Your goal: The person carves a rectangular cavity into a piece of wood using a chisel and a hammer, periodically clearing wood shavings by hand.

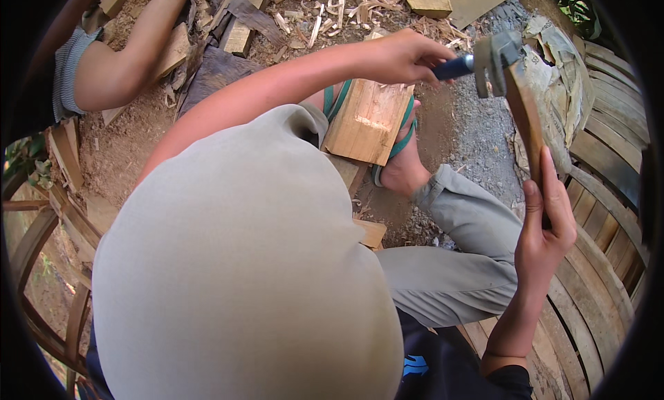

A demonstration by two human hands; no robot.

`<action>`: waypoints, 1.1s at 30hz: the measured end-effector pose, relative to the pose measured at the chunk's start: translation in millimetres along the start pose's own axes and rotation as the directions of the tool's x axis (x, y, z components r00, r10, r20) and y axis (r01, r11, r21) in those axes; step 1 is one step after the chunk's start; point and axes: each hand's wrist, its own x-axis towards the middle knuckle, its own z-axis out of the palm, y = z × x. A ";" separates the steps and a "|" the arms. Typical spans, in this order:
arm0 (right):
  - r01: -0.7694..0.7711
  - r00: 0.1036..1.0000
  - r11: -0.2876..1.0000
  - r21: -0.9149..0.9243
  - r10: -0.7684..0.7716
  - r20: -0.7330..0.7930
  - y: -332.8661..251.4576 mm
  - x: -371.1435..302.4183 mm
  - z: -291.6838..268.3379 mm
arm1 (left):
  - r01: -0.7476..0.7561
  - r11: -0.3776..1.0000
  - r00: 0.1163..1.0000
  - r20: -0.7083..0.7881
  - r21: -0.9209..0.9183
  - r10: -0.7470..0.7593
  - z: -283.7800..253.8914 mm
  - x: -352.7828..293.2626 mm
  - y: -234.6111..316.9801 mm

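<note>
Over ground (111, 151) strewn with chips (339, 13), a pale trouser knee (249, 248) fills the foreground, with curved slats (588, 296) to the right and a co-worker's arm (131, 68) at the upper left. Between the green-strapped sandals (404, 143) lies a block (366, 127), a fresh notch (373, 123) in its upper face. Above and right of it a tool (523, 113) is raised, metal head up, the right grip (543, 227) clamped on its wooden handle, while the left grip (408, 58) is closed on a blue handle (454, 68) beside that head, contact between the two hard to tell
</note>
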 end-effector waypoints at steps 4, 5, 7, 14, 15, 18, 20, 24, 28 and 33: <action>0.055 0.997 0.998 0.043 -0.053 -0.054 -4.6 7.1 -1.1 | 0.023 0.992 0.996 -0.087 -0.122 -0.034 -15.1 -16.6 -9.0; 0.056 0.998 0.998 0.037 -0.055 -0.036 -4.6 7.3 -1.6 | 0.057 0.993 0.993 -0.098 -0.101 -0.067 -15.4 -21.1 0.8; 0.088 0.996 0.995 0.047 -0.088 -0.018 -6.0 9.3 1.3 | 0.122 0.986 0.986 -0.101 -0.115 -0.133 -20.4 -28.1 2.4; 0.113 0.991 0.992 -0.047 -0.110 0.075 -9.0 28.6 28.8 | 0.111 0.978 0.979 -0.150 -0.178 -0.138 -21.6 -29.6 -13.5; 0.086 0.992 0.992 -0.095 -0.077 0.103 -9.5 31.4 23.7 | 0.179 0.974 0.968 -0.152 -0.136 -0.199 -24.6 -28.1 -12.2; 0.176 0.984 0.984 -0.033 -0.174 0.049 -9.0 33.5 24.7 | 0.027 0.994 0.986 -0.163 -0.107 -0.044 -20.8 -28.6 -30.9; 0.257 0.966 0.966 0.019 -0.256 -0.037 -9.7 32.8 26.2 | 0.026 0.997 0.994 -0.100 -0.073 -0.034 -16.6 -23.2 -20.5; 0.172 0.978 0.976 -0.137 -0.152 0.146 -22.9 42.4 15.4 | 0.027 0.999 0.998 -0.052 -0.043 -0.029 -12.3 -11.7 -17.8; 0.310 0.946 0.950 -0.044 -0.312 -0.091 -19.0 34.8 12.7 | -0.039 0.989 0.998 -0.056 -0.146 0.031 -10.6 -12.8 -25.5; 0.168 0.986 0.985 -0.047 -0.167 0.019 -8.8 34.9 18.0 | -0.040 0.986 0.999 -0.011 -0.163 0.039 -10.7 -9.9 -25.8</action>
